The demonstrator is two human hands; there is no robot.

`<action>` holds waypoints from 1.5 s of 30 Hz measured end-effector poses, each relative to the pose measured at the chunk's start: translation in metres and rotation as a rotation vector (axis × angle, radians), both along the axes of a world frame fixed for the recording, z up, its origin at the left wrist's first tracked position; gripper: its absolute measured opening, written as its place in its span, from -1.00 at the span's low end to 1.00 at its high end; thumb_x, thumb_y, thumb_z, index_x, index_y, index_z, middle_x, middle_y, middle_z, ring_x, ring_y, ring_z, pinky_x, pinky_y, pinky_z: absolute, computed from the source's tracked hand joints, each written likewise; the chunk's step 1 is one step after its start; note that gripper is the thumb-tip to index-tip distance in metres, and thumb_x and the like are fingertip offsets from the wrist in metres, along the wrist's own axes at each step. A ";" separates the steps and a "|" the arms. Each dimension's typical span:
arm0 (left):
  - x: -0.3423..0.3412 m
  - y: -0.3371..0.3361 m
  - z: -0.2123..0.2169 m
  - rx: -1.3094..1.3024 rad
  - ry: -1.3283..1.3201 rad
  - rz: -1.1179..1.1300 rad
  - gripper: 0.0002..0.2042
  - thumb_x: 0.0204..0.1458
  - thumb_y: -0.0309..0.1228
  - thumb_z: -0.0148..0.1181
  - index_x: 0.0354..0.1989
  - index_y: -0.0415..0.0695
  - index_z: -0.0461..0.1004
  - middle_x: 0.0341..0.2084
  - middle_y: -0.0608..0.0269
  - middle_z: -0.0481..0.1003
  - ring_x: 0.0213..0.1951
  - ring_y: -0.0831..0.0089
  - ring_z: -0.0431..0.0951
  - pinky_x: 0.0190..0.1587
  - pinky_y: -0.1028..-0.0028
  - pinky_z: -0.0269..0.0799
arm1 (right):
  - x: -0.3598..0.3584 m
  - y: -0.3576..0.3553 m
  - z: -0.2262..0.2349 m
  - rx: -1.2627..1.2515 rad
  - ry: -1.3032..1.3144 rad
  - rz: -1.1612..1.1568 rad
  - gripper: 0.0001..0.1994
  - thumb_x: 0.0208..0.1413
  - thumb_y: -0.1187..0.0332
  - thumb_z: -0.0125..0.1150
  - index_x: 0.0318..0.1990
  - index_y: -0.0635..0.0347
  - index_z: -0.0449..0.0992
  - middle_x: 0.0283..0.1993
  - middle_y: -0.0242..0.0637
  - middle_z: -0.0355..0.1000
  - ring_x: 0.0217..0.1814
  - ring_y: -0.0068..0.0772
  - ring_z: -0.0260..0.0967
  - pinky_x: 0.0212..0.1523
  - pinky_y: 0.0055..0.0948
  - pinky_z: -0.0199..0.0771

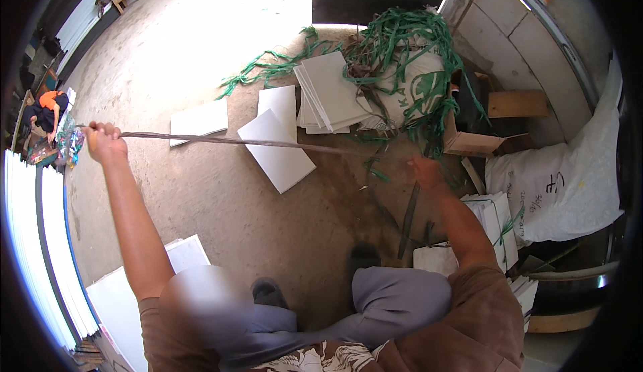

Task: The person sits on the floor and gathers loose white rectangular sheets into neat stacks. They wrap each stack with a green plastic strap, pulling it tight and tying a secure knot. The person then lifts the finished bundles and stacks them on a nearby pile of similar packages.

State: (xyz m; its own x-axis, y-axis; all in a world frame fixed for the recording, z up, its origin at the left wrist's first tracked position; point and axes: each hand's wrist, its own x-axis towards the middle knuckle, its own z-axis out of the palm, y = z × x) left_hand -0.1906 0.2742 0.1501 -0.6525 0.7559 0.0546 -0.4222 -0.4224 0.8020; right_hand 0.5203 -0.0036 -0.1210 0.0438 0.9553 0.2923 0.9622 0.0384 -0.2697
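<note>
A long brown strip of plastic twine (221, 140) is stretched almost level between my hands. My left hand (106, 143), far out to the left with the arm straight, is closed around one end. On the right, my right hand (426, 172) is blurred by motion, its fingers closed where the twine reaches them. A dark strip (407, 228) hangs or lies just below that hand; which of the two I cannot tell. Under the twine, white sheets (278, 151) lie loose on the floor, with another white stack (199, 121) to their left.
A white sack (418, 84) draped in green plastic twine (402, 33) lies beyond, beside stacked white boards (328, 90). To the right are a cardboard box (474, 143), a large white sack (556, 184) and a tied bundle (492, 218). A person in orange (50, 107) crouches far left.
</note>
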 end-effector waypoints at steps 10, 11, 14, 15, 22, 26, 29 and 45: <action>0.178 -0.037 -0.088 -0.093 0.688 -0.298 -0.72 0.37 -0.16 0.03 -0.35 -0.03 0.47 -0.57 0.55 0.26 -0.57 0.75 0.14 -0.53 0.64 0.04 | -0.071 0.089 0.111 -0.331 -0.274 0.110 -0.53 0.13 0.10 0.32 0.11 0.18 0.52 0.02 0.05 0.51 0.11 0.10 0.45 0.14 -0.05 0.43; 0.206 -0.048 -0.082 -0.067 0.666 -0.323 -0.67 0.39 -0.11 -0.02 -0.37 -0.04 0.45 -0.60 0.55 0.24 -0.57 0.76 0.13 -0.51 0.65 0.02 | -0.102 0.108 0.138 -0.151 -0.289 0.181 -0.48 0.10 0.08 0.35 0.14 0.18 0.52 0.11 0.07 0.49 0.19 0.10 0.43 0.21 -0.07 0.41; 0.231 -0.066 -0.094 0.036 0.737 -0.472 -0.61 0.39 -0.08 -0.06 -0.39 -0.09 0.42 -0.65 0.53 0.23 -0.58 0.72 0.16 -0.53 0.58 0.05 | -0.229 0.178 0.218 -0.139 0.519 0.536 -0.43 0.13 0.00 0.33 0.18 0.18 0.51 0.05 0.04 0.49 0.13 0.01 0.45 0.14 -0.17 0.43; 0.235 -0.074 -0.093 -0.014 0.812 -0.467 -0.66 0.38 -0.20 -0.03 -0.37 -0.19 0.42 -0.64 0.41 0.26 -0.54 0.65 0.23 -0.46 0.52 0.17 | -0.267 0.190 0.246 -0.264 0.568 0.525 -0.40 0.13 -0.04 0.31 0.19 0.20 0.50 0.04 -0.01 0.50 0.06 -0.04 0.49 0.06 -0.18 0.46; 0.252 -0.080 -0.085 0.016 0.821 -0.470 -0.67 0.37 -0.26 -0.02 -0.37 -0.27 0.42 -0.62 0.25 0.37 -0.50 0.56 0.31 -0.42 0.46 0.27 | -0.337 0.242 0.248 -0.083 1.000 0.477 -0.57 0.32 0.03 0.09 -0.28 0.30 0.56 -0.40 -0.27 0.47 -0.39 -0.39 0.39 -0.29 -0.37 0.40; 0.230 -0.084 -0.098 -0.008 0.842 -0.626 -0.57 0.39 -0.09 -0.05 -0.39 -0.20 0.44 -0.68 0.43 0.26 -0.57 0.67 0.21 -0.50 0.52 0.14 | -0.334 0.232 0.243 -0.380 1.425 0.288 -0.50 0.38 -0.04 0.01 -0.45 0.19 0.48 -0.56 -0.44 0.32 -0.60 -0.58 0.21 -0.55 -0.51 0.18; 0.226 -0.093 -0.092 -0.092 0.664 -0.885 -0.57 0.40 -0.05 -0.09 -0.36 -0.13 0.47 -0.67 0.45 0.30 -0.64 0.72 0.20 -0.59 0.59 0.07 | -0.328 0.232 0.239 -0.508 1.477 0.286 -0.50 0.38 -0.10 -0.05 -0.29 0.18 0.52 -0.43 -0.40 0.39 -0.52 -0.56 0.28 -0.51 -0.48 0.22; 0.093 -0.036 -0.093 -0.394 -0.398 0.076 -0.62 0.41 -0.02 -0.15 -0.35 -0.01 0.37 -0.65 0.44 0.22 -0.69 0.67 0.07 -0.67 0.60 -0.07 | -0.237 0.215 0.145 -0.707 0.824 0.409 -0.71 0.31 0.11 0.15 -0.15 0.10 0.66 -0.43 -0.57 0.34 -0.39 -0.65 0.19 -0.39 -0.53 0.23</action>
